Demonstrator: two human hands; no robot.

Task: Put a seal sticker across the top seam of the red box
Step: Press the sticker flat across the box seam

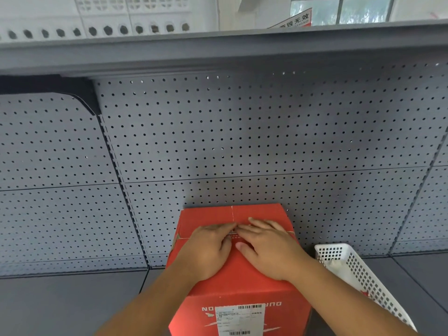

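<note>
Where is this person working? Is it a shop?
Probably a shop or stockroom. There are grey metal shelves with a pegboard back wall, a white plastic basket, and both hands pressing on a red box with a barcode shipping label.

seal sticker (234,235) mostly hidden under fingers (259,226)

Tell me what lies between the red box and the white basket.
Head view: only a narrow strip of bare grey shelf separates the red box from the white basket; the right forearm crosses above it.
</note>
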